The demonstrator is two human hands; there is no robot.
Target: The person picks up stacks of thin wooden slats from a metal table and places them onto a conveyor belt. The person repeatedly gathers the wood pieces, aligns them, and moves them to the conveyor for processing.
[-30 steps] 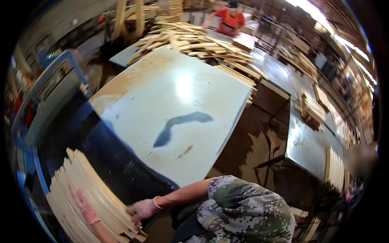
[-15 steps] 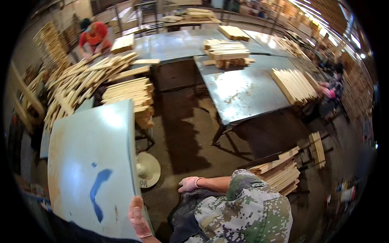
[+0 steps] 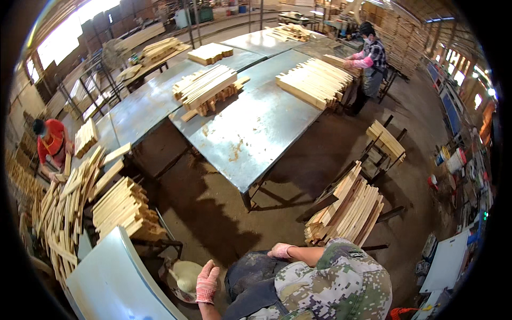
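My left hand (image 3: 207, 282), in a pink-and-white knit glove, is raised with its fingers stretched out and holds nothing. It is to the right of the metal-topped table (image 3: 114, 282), apart from its edge. Beside it, lower down, is a pale round object (image 3: 186, 276), partly hidden. My right hand (image 3: 280, 250), gloved in pink, rests on the dark cloth over my leg (image 3: 248, 269). Its fingers lie loosely over the cloth, with no object seen in them. My right arm wears a camouflage sleeve (image 3: 341, 277).
A stack of wooden strips (image 3: 346, 210) lies on a rack to my right. Ahead stands a large metal table (image 3: 240, 144) with stacked strips (image 3: 314, 80). Loose strips (image 3: 69, 197) pile at the left. One co-worker (image 3: 370, 58) stands far right, another (image 3: 53, 144) far left.
My view has turned to the right. My left hand has come off the near table's edge and is now raised beside it. My right hand stays on my leg.
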